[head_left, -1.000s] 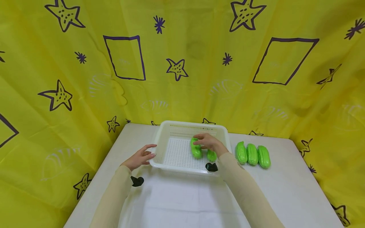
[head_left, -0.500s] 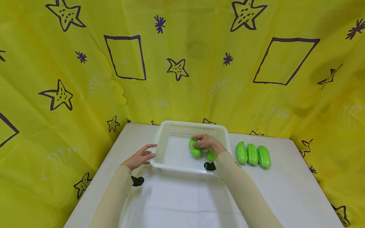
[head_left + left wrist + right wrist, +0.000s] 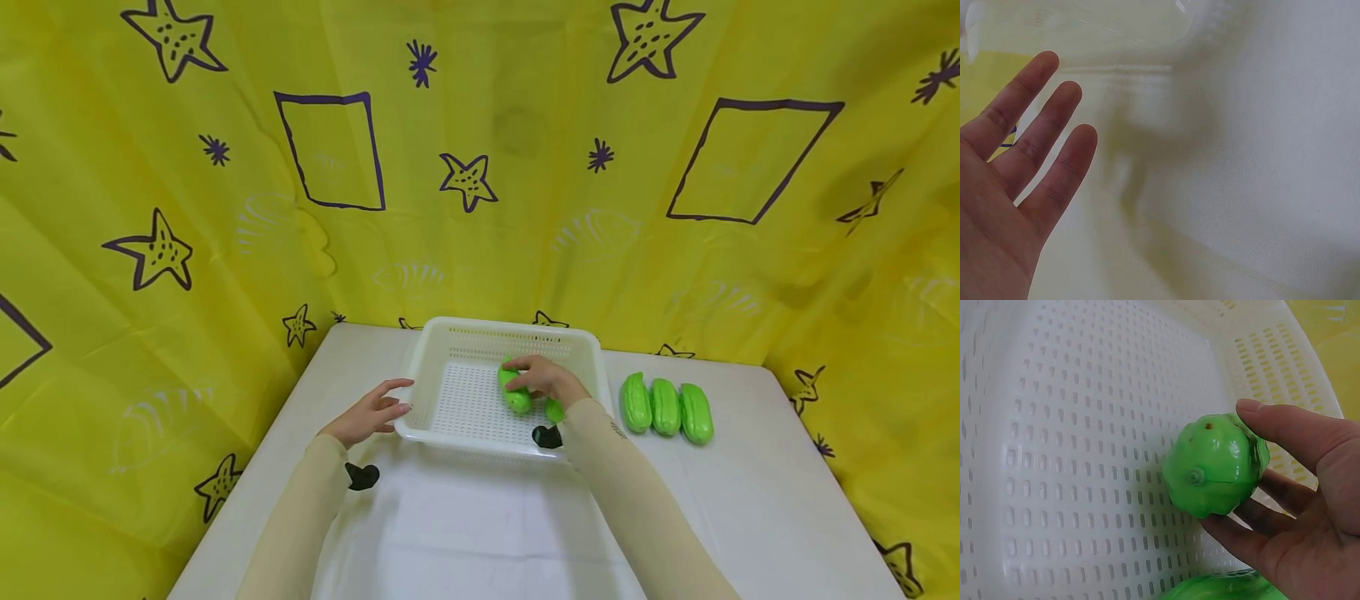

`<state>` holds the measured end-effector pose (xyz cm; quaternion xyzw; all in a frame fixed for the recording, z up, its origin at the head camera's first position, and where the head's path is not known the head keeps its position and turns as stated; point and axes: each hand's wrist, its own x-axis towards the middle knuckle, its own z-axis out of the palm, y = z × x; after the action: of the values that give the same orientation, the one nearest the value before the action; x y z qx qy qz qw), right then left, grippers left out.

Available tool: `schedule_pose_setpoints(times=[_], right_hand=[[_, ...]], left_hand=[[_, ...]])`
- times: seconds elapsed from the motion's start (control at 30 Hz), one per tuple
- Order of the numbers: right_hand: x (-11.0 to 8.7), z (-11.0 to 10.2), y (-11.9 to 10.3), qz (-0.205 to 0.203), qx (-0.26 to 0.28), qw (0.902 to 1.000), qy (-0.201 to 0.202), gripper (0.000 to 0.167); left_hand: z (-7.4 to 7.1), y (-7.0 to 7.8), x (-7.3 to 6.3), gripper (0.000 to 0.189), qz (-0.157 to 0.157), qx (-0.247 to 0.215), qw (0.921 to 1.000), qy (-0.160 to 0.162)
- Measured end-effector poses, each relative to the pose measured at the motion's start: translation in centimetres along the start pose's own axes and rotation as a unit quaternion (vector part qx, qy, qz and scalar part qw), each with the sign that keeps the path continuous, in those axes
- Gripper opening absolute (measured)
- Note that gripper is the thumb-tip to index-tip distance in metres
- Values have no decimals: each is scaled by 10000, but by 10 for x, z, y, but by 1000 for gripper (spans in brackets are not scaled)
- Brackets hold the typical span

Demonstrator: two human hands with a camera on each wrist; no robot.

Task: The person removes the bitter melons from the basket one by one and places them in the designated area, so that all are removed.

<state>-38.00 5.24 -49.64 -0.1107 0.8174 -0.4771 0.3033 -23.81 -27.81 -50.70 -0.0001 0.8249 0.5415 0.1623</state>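
My right hand [image 3: 547, 379] grips a bright green, ridged, gourd-like vegetable [image 3: 517, 400] inside the white perforated basket [image 3: 480, 443]. In the right wrist view, the thumb lies over the top of this gourd [image 3: 1200, 469] and fingers curl beneath it, its blunt end facing the camera. A second green gourd [image 3: 555, 410] lies in the basket under my right wrist, partly hidden. At the basket's left rim is my left hand [image 3: 365, 419], thumb and forefinger right at the edge. Seen from its wrist, the left hand [image 3: 1016, 156] has three fingers extended and spread.
Three more green gourds, a left one [image 3: 636, 403], a middle one [image 3: 665, 407] and a right one [image 3: 696, 414], lie side by side right of the basket. A white-covered table [image 3: 465, 533] carries everything. Yellow patterned curtains [image 3: 517, 250] stand behind and at both sides.
My right hand and wrist have shifted slightly left, and the gripped gourd has moved a little with them. The left hand stays at the rim; the three gourds outside have not moved.
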Motion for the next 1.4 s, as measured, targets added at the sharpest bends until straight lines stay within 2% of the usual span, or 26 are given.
schedule_pose_setpoints(times=[0.57, 0.83, 1.4], right_hand=[[-1, 3, -4, -33, 27, 9997, -236, 51], [1, 3, -4, 14, -213, 9991, -379, 44], [3, 4, -3, 140, 285, 9991, -280, 44]], left_hand=[[2, 2, -1, 56, 35, -83, 9999, 73], [2, 1, -2, 57, -1, -102, 9999, 41], [2, 0, 0, 58, -30, -95, 9999, 80]])
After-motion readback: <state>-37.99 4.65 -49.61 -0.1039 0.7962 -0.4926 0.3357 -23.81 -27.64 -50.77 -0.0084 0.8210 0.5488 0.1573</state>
